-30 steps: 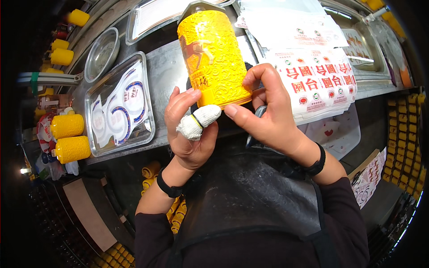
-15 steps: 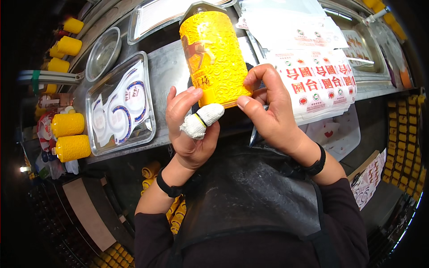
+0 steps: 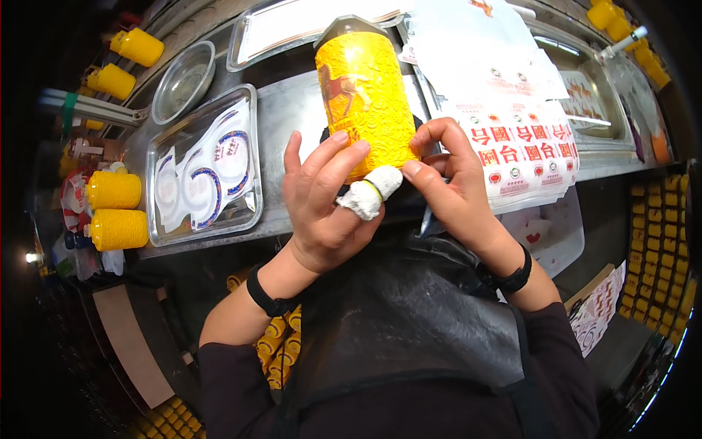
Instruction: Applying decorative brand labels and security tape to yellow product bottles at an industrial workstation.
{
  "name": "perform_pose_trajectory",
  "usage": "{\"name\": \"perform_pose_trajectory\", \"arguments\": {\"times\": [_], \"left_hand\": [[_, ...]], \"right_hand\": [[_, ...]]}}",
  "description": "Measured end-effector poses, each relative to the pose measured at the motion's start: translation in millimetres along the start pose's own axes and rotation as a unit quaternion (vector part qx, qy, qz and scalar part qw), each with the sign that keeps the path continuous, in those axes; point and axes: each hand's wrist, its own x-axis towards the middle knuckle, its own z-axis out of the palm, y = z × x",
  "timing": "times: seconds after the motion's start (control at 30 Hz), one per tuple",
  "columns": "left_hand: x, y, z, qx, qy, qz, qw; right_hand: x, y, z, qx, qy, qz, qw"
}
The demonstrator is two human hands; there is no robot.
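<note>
A yellow bottle [image 3: 376, 95] with raised swirls and a horse picture lies tilted in front of me, its near end toward my hands. My left hand [image 3: 322, 197] has its fingers spread, the tips resting on the bottle's near left part. One finger wears a white cloth wrap [image 3: 373, 192] with a thin yellow-dark band, against the bottle's near edge. My right hand [image 3: 457, 175] bends its thumb and forefinger at the near right edge. Its curled fingers hold a slim blue-grey pointed tool [image 3: 426, 221], mostly hidden. A dark angular piece [image 3: 352, 28] sits at the bottle's far end.
On the left, a clear tray [image 3: 256, 183] holds printed curved labels, beside a clear bowl [image 3: 208, 84]. Printed sticker sheets [image 3: 512, 139] are stacked at right. More yellow bottles [image 3: 121, 229] stand at far left. A translucent bin [image 3: 559, 227] is below the table's right side.
The bottle has shifted slightly right and away from upright view, with both hands following. My left hand has moved right, its wrapped finger now further along the bottle's near edge.
</note>
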Motion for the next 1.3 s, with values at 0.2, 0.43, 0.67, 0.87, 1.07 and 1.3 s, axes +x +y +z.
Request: {"name": "perform_pose_trajectory", "arguments": {"times": [0.2, 0.43, 0.67, 0.87, 1.07, 1.3], "left_hand": [[17, 14, 1, 0.016, -0.068, 0.025, 0.997], [12, 9, -14, -0.032, 0.006, -0.069, 0.997], [31, 13, 2, 0.022, -0.115, 0.014, 0.993], [36, 6, 19, 0.025, -0.079, -0.005, 0.997], [4, 3, 7, -0.025, -0.037, -0.148, 0.988], [-23, -1, 2, -0.049, -0.042, -0.244, 0.968]], "right_hand": [[-6, 1, -15, 0.019, 0.004, -0.014, 1.000], [-21, -11, -18, -0.141, 0.053, -0.186, 0.971], [-15, -15, 3, -0.178, -0.015, -0.275, 0.945], [-23, -6, -8, -0.127, 0.053, -0.121, 0.983], [-25, 12, -10, -0.057, 0.069, -0.085, 0.992], [-19, 15, -1, -0.086, 0.035, -0.031, 0.995]]}}
